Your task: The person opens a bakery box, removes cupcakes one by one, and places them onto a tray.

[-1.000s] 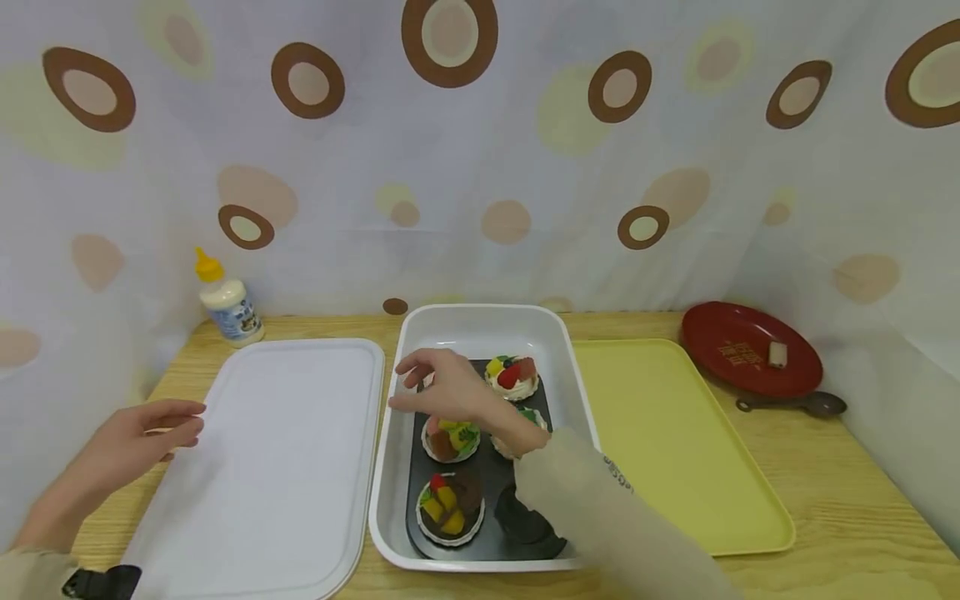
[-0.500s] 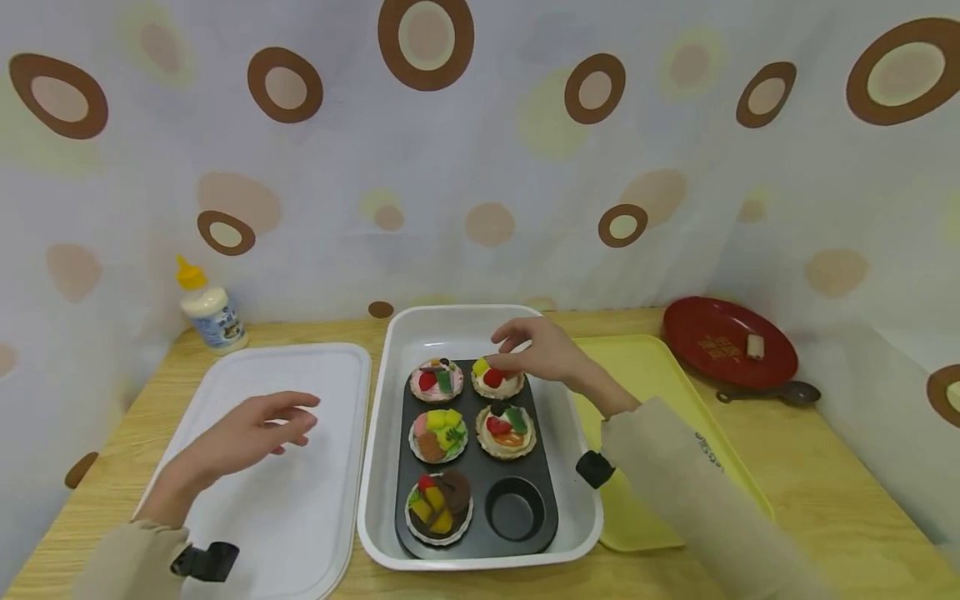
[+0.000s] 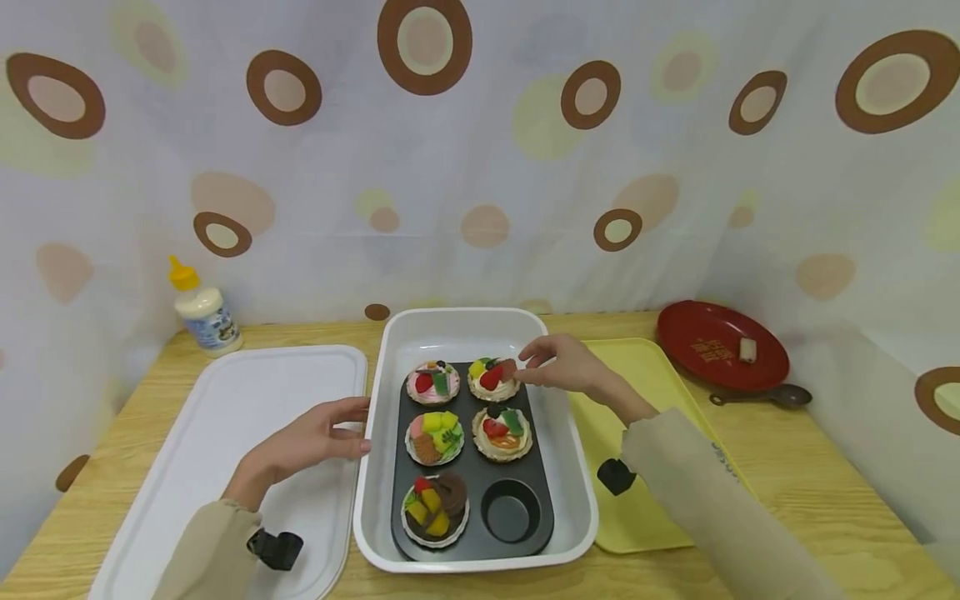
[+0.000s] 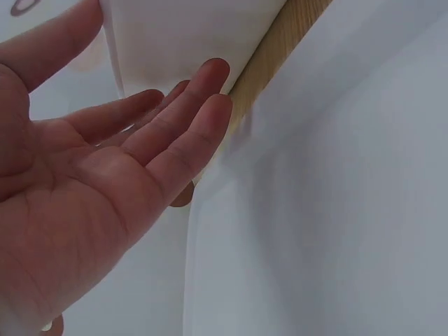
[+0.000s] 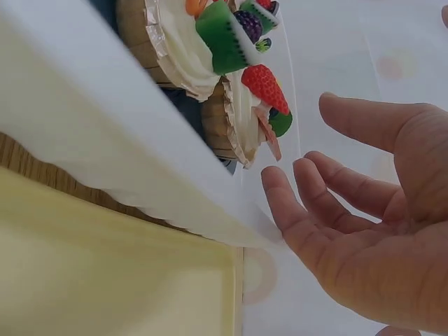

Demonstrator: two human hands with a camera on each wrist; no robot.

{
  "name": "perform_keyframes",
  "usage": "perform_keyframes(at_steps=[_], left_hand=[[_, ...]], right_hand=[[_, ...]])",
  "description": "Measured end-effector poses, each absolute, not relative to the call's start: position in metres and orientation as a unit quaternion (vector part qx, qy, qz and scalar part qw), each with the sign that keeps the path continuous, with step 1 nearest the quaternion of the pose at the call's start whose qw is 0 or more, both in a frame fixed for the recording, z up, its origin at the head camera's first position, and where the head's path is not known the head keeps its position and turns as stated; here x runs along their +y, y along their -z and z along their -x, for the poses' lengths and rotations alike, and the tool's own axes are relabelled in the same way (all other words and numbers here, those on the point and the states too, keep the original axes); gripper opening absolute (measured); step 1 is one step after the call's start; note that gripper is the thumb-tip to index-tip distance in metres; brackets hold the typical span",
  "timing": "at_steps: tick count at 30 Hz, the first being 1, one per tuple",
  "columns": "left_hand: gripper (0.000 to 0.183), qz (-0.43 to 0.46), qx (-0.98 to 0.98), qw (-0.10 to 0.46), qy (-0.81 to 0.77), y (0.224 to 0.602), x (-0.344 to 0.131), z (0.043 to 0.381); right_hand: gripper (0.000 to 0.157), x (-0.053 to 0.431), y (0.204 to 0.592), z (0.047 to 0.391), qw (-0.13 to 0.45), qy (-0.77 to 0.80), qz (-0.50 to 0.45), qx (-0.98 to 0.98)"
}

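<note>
A dark muffin tin (image 3: 491, 460) lies in a deep white tray (image 3: 457, 320), bearing several fruit-topped tarts. My left hand (image 3: 318, 440) is at the white tray's left rim, fingers loosely bent; the left wrist view shows its palm (image 4: 77, 189) with nothing in it. Over the tray's right rim, my right hand (image 3: 566, 367) hovers beside the back right tart (image 3: 492, 380), which has cream, a strawberry and yellow pieces. Its fingers (image 5: 283, 199) hold nothing in the right wrist view. Nearest the body on the left sits the chocolate tart (image 3: 435, 510); the front right cup (image 3: 512, 510) shows its dark inside.
A flat white board (image 3: 202, 450) lies left and a yellow tray (image 3: 645, 492) right. Behind the board stands a yellow-capped bottle (image 3: 206, 315). At the back right are a red plate (image 3: 697, 333) bearing a small beige piece and a dark spoon (image 3: 787, 396). A patterned curtain (image 3: 315, 183) hangs behind.
My right hand has moved from over the tin's left side to beside the back right tart. My left hand has come right across the white board to the white tray's rim.
</note>
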State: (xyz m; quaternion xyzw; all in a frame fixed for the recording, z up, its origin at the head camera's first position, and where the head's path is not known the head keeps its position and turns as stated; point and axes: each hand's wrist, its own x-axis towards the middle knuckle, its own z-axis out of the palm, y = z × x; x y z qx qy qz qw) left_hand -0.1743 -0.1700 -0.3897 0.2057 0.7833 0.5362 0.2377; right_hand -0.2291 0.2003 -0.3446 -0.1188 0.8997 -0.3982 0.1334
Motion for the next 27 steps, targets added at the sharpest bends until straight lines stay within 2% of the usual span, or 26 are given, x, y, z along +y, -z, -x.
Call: perform_keyframes(at_steps=[15,23,27], left_hand=[[0.067,-0.213,0.762,0.245,-0.560,0.390,-0.167,0.177],[0.067,-0.210,0.769,0.246,-0.551,0.388,-0.167,0.178],[0.067,-0.206,0.768,0.250,-0.552,0.388,-0.168,0.178]], right_hand=[[0.033,0.187,0.350,0.234,0.135,0.399,0.119,0.899],[0.049,0.180,0.352,0.243,0.132,0.394,0.081,0.906],[0.059,0.177,0.352,0.247,0.164,0.400,0.088,0.897]])
